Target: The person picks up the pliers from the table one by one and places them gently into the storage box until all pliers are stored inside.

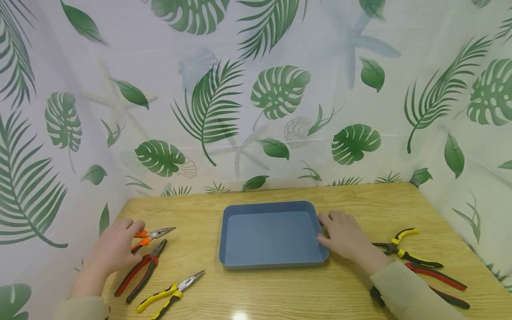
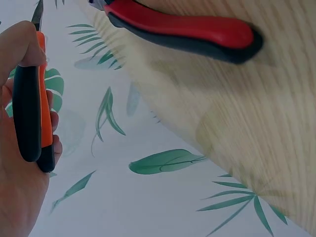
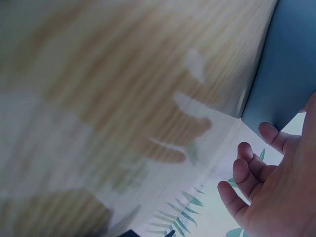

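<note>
My left hand (image 1: pixel 112 249) grips orange-and-black needle-nose pliers (image 1: pixel 146 239) at the table's left side, their tip pointing right. The left wrist view shows their handles (image 2: pixel 45 118) against the palm. Just below lie red-and-black pliers (image 1: pixel 144 271), and nearer the front are yellow-and-black needle-nose pliers (image 1: pixel 174 292). At the right end of a shallow blue tray (image 1: pixel 276 267), my right hand (image 1: pixel 345 233) holds the rim, thumb at the inner side and a fingertip (image 3: pixel 269 132) against the outer wall. Its other fingers are loosely bent.
Right of the tray lie yellow-and-black pliers (image 1: pixel 400 251) and red-and-black handled pliers (image 1: pixel 438 275), the latter partly hidden by my right sleeve (image 1: pixel 408 289). A leaf-patterned cloth (image 1: pixel 276 146) hangs behind and beside the wooden table (image 1: pixel 240 293).
</note>
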`<action>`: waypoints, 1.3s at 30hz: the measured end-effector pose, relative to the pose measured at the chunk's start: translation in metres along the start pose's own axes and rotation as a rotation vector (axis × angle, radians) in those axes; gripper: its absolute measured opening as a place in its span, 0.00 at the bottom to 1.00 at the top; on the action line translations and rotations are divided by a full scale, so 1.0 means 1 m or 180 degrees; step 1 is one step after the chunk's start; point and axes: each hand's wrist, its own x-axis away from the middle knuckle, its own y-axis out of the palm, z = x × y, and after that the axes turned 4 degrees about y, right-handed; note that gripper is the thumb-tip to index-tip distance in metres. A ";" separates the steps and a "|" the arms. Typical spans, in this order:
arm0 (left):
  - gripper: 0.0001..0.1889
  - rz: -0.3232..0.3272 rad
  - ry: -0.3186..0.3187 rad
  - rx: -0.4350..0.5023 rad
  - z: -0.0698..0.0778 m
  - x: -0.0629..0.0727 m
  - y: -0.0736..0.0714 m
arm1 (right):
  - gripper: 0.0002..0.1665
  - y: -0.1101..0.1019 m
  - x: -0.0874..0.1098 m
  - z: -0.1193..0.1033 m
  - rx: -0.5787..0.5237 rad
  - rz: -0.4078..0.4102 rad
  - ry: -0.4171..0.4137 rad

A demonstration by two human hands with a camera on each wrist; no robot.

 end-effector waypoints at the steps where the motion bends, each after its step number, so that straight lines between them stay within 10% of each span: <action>1: 0.28 -0.0013 0.0006 0.0013 0.001 -0.002 -0.001 | 0.16 0.000 0.000 0.000 0.0002 -0.0006 0.0006; 39: 0.27 -0.0049 0.0412 0.0079 0.069 -0.058 -0.004 | 0.13 -0.002 0.001 -0.001 -0.0035 -0.0029 0.0015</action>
